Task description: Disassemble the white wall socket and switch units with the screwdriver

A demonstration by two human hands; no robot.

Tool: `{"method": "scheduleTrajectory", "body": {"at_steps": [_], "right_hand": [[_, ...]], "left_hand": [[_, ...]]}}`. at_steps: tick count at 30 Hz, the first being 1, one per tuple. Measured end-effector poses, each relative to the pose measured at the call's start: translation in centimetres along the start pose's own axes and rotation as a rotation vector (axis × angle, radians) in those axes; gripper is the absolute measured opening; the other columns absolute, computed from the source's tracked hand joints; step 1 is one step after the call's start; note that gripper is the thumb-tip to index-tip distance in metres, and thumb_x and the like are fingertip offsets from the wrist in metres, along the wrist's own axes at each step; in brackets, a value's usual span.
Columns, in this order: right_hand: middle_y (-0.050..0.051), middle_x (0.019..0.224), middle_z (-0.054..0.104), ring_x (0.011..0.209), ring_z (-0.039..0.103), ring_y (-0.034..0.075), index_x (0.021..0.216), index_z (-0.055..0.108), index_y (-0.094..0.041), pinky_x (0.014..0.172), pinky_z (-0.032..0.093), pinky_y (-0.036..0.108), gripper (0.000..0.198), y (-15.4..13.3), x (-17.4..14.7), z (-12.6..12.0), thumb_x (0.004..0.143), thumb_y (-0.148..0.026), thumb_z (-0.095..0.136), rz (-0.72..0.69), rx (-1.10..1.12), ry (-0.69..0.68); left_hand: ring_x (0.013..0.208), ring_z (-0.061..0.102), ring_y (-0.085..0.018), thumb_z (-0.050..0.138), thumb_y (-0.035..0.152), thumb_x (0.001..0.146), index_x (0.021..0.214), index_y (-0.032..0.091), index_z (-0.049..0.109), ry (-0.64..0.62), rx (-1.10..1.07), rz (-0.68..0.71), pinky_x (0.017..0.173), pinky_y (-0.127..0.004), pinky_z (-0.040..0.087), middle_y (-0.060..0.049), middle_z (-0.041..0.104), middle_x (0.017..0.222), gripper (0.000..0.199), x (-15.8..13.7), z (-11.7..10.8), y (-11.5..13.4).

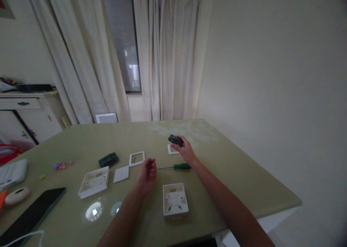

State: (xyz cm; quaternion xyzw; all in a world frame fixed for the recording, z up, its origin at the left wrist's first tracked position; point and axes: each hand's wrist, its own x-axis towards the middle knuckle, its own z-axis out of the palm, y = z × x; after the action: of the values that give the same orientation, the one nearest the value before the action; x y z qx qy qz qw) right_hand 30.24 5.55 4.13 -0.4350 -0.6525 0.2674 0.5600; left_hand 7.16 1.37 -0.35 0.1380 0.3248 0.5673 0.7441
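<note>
My right hand point(185, 151) grips a black wall-switch module point(175, 140), raised over the far side of the table. Below it lies a white square frame point(172, 150), partly covered by the hand. My left hand point(148, 173) is closed, with fingers curled; whether something small is inside is hidden. Beside it lies a screwdriver point(182, 166) with a green handle, its shaft pointing left. Nearest my forearms stands an open white switch back box point(175, 200). Left of my left hand are another white frame point(137, 158) and a white switch cover plate point(121, 174).
A second white back box point(94, 182) and another black module point(108, 160) lie to the left. Farther left are small coloured pieces point(63, 165), a dark tablet point(32, 214) with a white cable, and a white rounded object point(17, 196). A wall borders the table's right side.
</note>
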Motion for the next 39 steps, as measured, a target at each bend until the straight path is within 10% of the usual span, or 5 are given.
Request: {"method": "scheduleTrajectory", "body": {"at_steps": [7,16,28,39], "right_hand": [[0.008,0.120,0.073,0.107,0.073,0.025,0.125,0.070,-0.017,0.095,0.062,0.047,0.031,3.7,-3.6,-7.7,0.104,-0.038,0.075,0.161,-0.033,0.190],[0.009,0.113,0.079,0.101,0.074,0.027,0.120,0.071,-0.020,0.093,0.060,0.045,0.047,4.8,-5.1,-9.4,0.090,-0.054,0.083,0.273,0.018,0.308],[0.010,0.112,0.078,0.099,0.071,0.028,0.118,0.071,-0.022,0.087,0.058,0.040,0.056,3.2,-5.2,-9.5,0.083,-0.064,0.082,0.308,0.082,0.365],[0.008,0.107,0.079,0.094,0.071,0.027,0.113,0.073,-0.022,0.086,0.057,0.040,0.054,2.0,-5.2,-8.4,0.079,-0.062,0.085,0.272,0.099,0.331]], "left_hand": [[0.100,0.075,-0.023,0.072,0.039,0.107,0.130,0.017,0.069,-0.158,0.836,0.127,0.085,-0.042,0.066,-0.009,0.074,0.125,0.031,5.5,5.4,-1.1],[0.114,0.073,-0.027,0.073,0.036,0.107,0.134,0.019,0.069,-0.436,1.499,0.337,0.096,-0.048,0.064,-0.010,0.071,0.136,0.032,14.7,11.0,-3.4],[0.116,0.072,-0.026,0.071,0.036,0.107,0.123,0.021,0.073,-0.543,1.522,0.554,0.102,-0.049,0.061,-0.010,0.072,0.134,0.022,15.2,6.8,-1.5],[0.118,0.072,-0.027,0.073,0.036,0.106,0.122,0.020,0.074,-0.459,1.440,0.468,0.103,-0.050,0.060,-0.010,0.073,0.132,0.022,11.3,4.5,0.3]]}}
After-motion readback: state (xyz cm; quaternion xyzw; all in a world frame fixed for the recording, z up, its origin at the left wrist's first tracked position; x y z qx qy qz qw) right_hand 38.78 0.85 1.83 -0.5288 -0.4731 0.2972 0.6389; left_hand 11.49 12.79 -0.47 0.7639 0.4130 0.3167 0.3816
